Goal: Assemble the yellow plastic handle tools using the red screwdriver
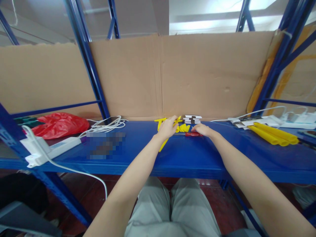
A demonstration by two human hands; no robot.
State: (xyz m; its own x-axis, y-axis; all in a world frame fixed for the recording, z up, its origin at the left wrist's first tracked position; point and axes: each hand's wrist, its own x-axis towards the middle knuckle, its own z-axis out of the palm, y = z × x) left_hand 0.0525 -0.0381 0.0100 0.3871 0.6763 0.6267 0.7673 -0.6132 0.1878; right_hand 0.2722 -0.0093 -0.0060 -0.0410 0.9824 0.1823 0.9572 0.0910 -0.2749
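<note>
My left hand (168, 127) is closed around a bright yellow plastic piece (161, 145), whose arms stick out to the left, above and below the fingers. Its exact shape is hidden by the hand. To the right, my right hand (203, 129) rests with curled fingers at the red handle of a screwdriver (192, 134). The screwdriver lies flat, its shaft pointing left toward my left hand. Small yellow pieces (184, 128) lie between the two hands. Just behind them sits a stack of white and black items (192, 118), too small to name.
A blue shelf (138, 149) carries everything, backed by a cardboard panel (209, 75). At left are a red plastic bag (63, 125), a white power strip (65, 147) and a coiled white cable (108, 125). Yellow tubes (274, 133) and another power strip (300, 124) lie at right.
</note>
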